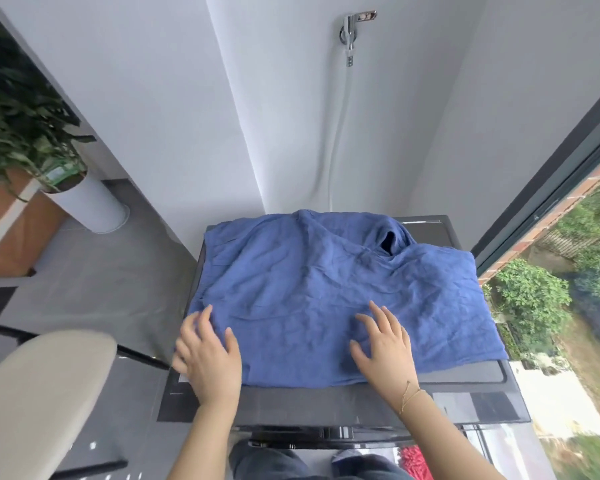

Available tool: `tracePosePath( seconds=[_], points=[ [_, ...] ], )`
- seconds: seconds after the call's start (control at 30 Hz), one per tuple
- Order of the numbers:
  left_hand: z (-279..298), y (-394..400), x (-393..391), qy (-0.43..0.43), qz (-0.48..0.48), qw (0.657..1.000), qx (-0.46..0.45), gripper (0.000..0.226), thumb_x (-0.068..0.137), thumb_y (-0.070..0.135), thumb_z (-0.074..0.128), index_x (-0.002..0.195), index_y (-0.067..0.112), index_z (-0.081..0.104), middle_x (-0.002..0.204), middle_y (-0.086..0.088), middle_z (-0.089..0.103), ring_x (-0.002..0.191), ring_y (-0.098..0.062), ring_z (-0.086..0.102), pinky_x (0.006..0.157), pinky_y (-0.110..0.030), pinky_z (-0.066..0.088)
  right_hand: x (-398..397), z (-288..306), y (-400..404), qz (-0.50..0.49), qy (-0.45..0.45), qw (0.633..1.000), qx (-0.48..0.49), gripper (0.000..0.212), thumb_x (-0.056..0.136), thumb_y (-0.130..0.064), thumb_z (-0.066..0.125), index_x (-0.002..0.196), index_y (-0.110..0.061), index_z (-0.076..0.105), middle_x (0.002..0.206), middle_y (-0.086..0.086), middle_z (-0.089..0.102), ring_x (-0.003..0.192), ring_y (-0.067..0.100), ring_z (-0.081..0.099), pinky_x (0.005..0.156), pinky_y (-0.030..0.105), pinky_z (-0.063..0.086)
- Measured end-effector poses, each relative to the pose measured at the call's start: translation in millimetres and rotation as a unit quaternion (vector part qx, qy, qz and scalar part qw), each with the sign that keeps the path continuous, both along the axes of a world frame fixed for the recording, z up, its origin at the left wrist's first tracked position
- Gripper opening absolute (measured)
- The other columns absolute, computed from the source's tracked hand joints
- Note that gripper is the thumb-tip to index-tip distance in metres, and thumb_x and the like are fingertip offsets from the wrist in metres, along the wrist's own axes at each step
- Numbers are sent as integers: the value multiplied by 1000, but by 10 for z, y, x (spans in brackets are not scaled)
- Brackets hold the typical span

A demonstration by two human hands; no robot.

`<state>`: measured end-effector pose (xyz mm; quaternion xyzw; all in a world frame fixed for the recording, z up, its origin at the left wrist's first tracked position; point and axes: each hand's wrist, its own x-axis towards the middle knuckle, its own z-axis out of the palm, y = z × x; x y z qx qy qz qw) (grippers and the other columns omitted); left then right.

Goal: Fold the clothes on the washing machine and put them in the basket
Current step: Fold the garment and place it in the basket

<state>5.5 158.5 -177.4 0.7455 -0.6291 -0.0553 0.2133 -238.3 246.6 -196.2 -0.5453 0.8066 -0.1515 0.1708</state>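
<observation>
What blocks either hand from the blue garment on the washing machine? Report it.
Nothing visible does. The left hand and the right hand both already rest with spread fingers on the near edge of the blue garment, which lies spread over the washing machine. No basket is in view.

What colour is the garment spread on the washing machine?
Plain blue, no pattern; the garment shows best in the head view.

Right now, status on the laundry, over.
Left hand, right hand open, flat on blue garment. Garment spread on washing machine, unfolded. No basket visible.
</observation>
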Motion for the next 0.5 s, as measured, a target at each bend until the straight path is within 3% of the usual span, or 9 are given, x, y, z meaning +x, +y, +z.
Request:
tracePosePath(
  seconds=[0.13, 0.23, 0.37, 0.5],
  points=[
    [-18, -228, 324, 92, 166, 975, 116, 46, 91, 30, 62, 129, 7, 51, 137, -21, 42, 123, -40, 37, 97, -53, 30, 181, 63, -162, 102, -41, 994, -20, 74, 80, -56, 19, 144, -28, 43, 161, -6, 14, 151, 18, 4, 117, 31, -4],
    [-87, -268, 453, 107, 142, 976, 125, 31, 94, 28, 58, 109, 1, 63, 127, -20, 49, 115, -39, 44, 93, -49, 36, 379, 78, -306, 166, -44, 985, 12, 84, 75, -61, 8, 151, -33, 29, 161, -11, -2, 149, 13, -10, 113, 30, -16],
    [-60, -296, 629, 184, 52, 978, 87, 21, 94, 17, 59, 87, -3, 61, 108, -16, 51, 87, -32, 52, 77, -36, 38, 544, 60, -483, 197, -22, 979, 50, 87, 73, -64, 5, 154, -34, 18, 160, -11, -11, 149, 16, -14, 115, 36, -15],
    [-90, -326, 1057, 152, 88, 978, 109, 35, 87, 6, 66, 59, 5, 46, 82, -18, 48, 62, -28, 42, 58, -35, 28, 569, -12, -544, 208, 17, 972, 104, 92, 68, -67, 1, 154, -37, 8, 158, -10, -20, 149, 18, -14, 117, 37, -11]
  ],
)
